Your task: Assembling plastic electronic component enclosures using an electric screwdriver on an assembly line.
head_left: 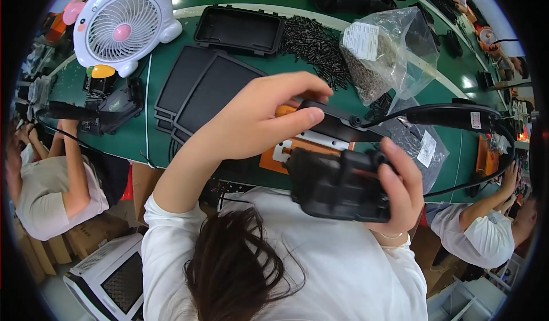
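My left hand (280, 106) reaches over the bench, fingers curled and thumb stretched along a long dark plastic part (329, 125). Its fingertips are partly hidden there. Closer to me, my right hand (403, 192) grips a black moulded plastic housing (337, 186) at its right end; the housing is tilted in the air. Below and behind these lies an orange fixture (274, 159) with a pale metal strip, partly covered. A thin black cable (394, 115) runs from near the dark part to a long black labelled body (452, 117) on the right.
Flat black panels (211, 89) lie stacked left of my hands. Behind them are an open black case (237, 30), a pile of small black parts (314, 43) and a clear bag (372, 52) of small pieces. A white fan (123, 26) stands far left. Other people sit on both sides.
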Demonstrator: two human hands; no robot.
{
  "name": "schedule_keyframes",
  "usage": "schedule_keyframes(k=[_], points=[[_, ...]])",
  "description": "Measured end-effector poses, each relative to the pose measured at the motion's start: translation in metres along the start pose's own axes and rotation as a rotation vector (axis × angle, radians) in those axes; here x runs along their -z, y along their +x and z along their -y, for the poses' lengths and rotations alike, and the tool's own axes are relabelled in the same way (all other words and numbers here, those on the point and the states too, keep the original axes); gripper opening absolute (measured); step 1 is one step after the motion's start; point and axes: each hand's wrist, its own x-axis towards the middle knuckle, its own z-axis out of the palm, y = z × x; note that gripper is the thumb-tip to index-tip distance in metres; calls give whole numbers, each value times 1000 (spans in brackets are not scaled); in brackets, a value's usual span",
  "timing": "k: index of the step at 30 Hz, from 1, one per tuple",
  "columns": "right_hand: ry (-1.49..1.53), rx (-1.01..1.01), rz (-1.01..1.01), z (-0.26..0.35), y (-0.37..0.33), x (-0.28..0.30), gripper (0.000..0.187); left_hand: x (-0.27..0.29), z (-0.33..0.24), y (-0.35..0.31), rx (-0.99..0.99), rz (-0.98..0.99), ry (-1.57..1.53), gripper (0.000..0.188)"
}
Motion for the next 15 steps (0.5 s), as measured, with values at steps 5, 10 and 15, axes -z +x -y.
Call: schedule_keyframes(k=[5, 10, 15], points=[[14, -31, -54, -17, 9, -10, 37, 5, 5, 4, 87, 116, 104, 20], [-31, 264, 25, -23, 6, -11, 44, 1, 13, -1, -72, 67, 119, 20], [-226, 51, 80, -21, 10, -11, 44, -9, 9, -19, -54, -98, 160, 23]])
